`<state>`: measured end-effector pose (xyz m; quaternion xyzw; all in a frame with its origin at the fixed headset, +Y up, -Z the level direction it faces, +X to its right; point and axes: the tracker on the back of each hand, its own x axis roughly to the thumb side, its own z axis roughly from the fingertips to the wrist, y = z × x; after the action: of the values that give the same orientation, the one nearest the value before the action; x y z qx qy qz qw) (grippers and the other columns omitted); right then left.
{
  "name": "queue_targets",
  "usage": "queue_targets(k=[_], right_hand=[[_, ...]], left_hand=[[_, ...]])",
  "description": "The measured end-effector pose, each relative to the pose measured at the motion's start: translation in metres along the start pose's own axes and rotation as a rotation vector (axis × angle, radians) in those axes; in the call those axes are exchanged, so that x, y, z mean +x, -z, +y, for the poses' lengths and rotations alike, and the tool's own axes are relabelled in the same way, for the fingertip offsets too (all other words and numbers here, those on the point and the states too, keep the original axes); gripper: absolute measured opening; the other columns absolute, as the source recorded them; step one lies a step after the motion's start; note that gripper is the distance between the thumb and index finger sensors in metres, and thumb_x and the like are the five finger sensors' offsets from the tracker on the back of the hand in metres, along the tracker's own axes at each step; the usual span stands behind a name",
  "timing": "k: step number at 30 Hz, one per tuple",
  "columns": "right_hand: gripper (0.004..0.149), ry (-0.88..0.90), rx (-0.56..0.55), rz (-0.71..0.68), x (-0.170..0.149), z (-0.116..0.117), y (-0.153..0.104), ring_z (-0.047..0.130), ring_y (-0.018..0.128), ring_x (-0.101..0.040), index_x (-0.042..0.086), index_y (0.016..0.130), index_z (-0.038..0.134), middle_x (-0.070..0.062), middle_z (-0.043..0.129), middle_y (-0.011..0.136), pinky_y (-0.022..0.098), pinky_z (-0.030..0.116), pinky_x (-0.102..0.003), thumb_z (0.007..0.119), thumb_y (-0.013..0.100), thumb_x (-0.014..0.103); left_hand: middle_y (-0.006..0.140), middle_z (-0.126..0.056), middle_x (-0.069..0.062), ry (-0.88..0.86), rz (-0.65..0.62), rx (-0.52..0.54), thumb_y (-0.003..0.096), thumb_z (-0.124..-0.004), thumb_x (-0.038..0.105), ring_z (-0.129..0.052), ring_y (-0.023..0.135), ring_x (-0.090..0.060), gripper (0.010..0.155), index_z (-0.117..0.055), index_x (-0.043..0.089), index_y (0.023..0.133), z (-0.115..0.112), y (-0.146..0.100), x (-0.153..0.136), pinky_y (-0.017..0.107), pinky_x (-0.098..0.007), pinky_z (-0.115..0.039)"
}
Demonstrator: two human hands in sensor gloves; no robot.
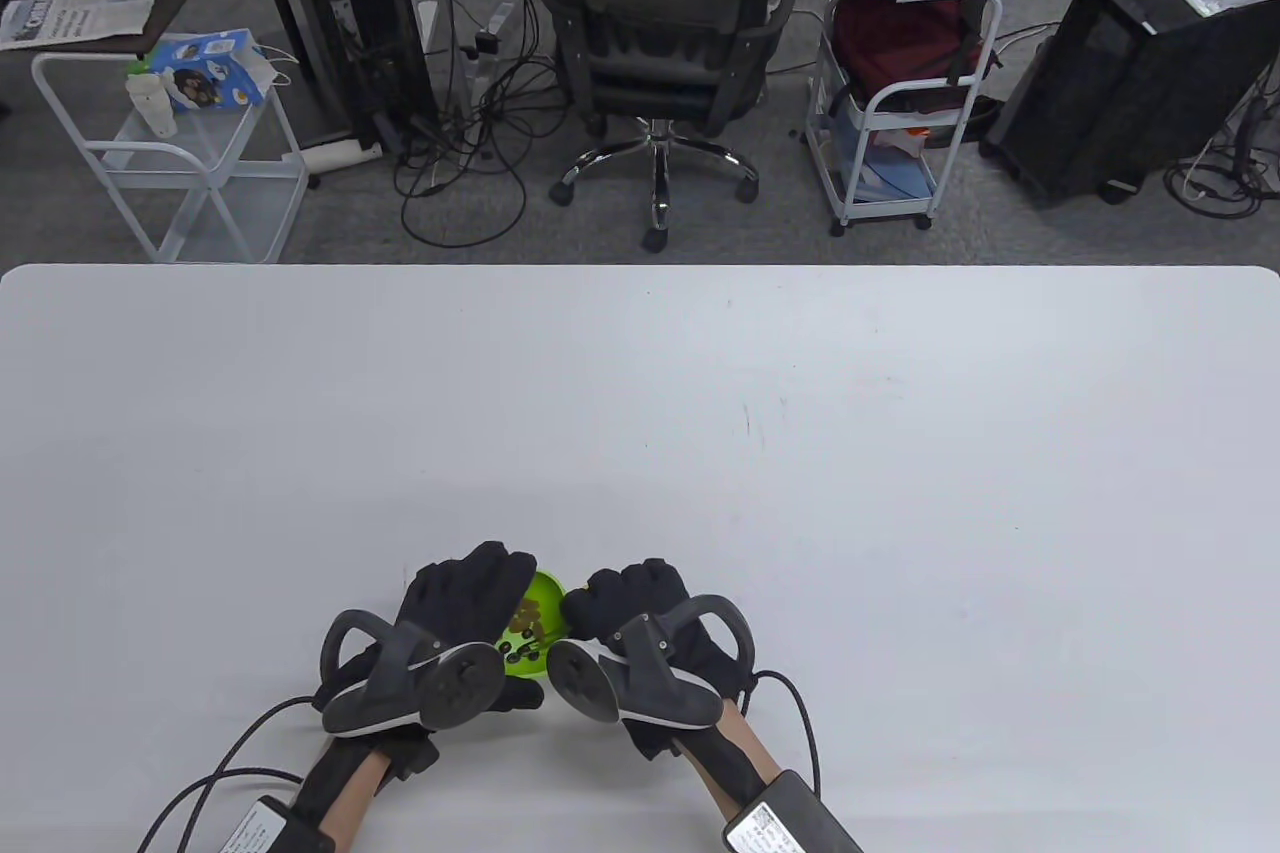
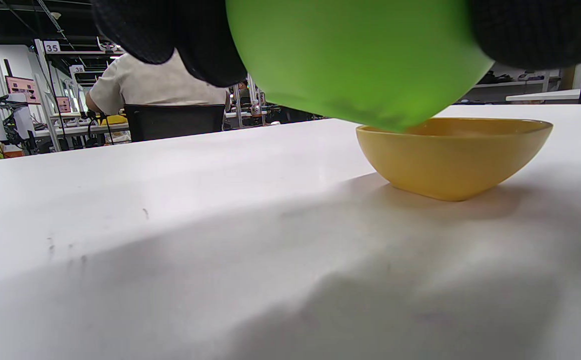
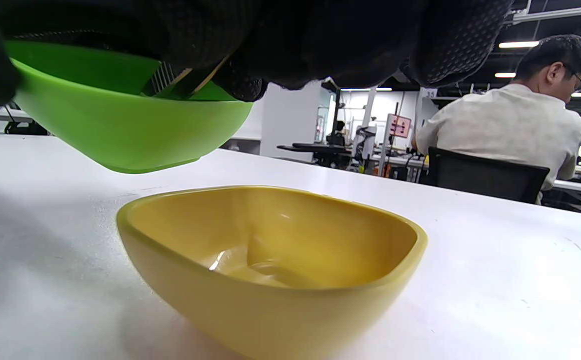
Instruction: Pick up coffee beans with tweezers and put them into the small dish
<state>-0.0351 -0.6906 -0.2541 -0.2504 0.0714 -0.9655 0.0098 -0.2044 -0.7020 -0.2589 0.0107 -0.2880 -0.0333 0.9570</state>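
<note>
Table view: the left hand (image 1: 455,618) cups a green bowl (image 1: 545,593) of coffee beans (image 1: 528,621) lifted near the table's near edge, its fingers curled around the bowl's left side. The right hand (image 1: 640,608) sits just right of the green bowl, its fingers bunched at the rim. No tweezers and no yellow dish can be made out here; both are probably hidden under the hands.

Left wrist view: the green bowl (image 2: 355,60) hangs clear of the white table (image 2: 170,200), gripped by the gloved fingers (image 2: 190,45) on its underside. A yellow dish (image 2: 450,155) stands on the table just behind and below the green bowl.

Right wrist view: the yellow dish (image 3: 270,270) shows its whole inside, and no bean lies in it, so the picking seems barely begun, with every bean left to move. Above and left of the dish, the green bowl (image 3: 120,130) is held in the air. The right hand's fingers (image 3: 320,45) are pressed together around a thin ridged tool, most likely the tweezers (image 3: 173,80), whose tips reach into the green bowl. Whether they pinch a bean I cannot tell.
</note>
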Motion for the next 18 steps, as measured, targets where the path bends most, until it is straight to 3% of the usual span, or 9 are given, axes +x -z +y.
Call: queue_targets(k=[9, 18], right_hand=[[0.042, 0.001, -0.003, 0.007, -0.003, -0.002, 0.0, 0.088, 0.053, -0.021, 0.024, 0.086, 0.075, 0.001, 0.083, 0.071, 0.072, 0.067, -0.06, 0.065, 0.047, 0.035], [0.041, 0.118, -0.039, 0.089, -0.031, -0.014, -0.006, 0.088, 0.053, -0.021, 0.025, 0.086, 0.075, 0.001, 0.083, 0.07, 0.072, 0.067, -0.06, 0.065, 0.047, 0.035]], left_hand=[[0.123, -0.058, -0.027, 0.004, 0.0, -0.002, 0.0336, -0.074, 0.072, -0.082, 0.099, -0.047, 0.111, -0.047, 0.007, 0.12, 0.0, 0.0, 0.0, 0.075, -0.067, -0.068], [0.123, -0.058, -0.027, 0.005, 0.002, -0.004, 0.0337, -0.074, 0.072, -0.082, 0.099, -0.047, 0.111, -0.047, 0.007, 0.12, 0.0, 0.0, 0.0, 0.075, -0.067, -0.068]])
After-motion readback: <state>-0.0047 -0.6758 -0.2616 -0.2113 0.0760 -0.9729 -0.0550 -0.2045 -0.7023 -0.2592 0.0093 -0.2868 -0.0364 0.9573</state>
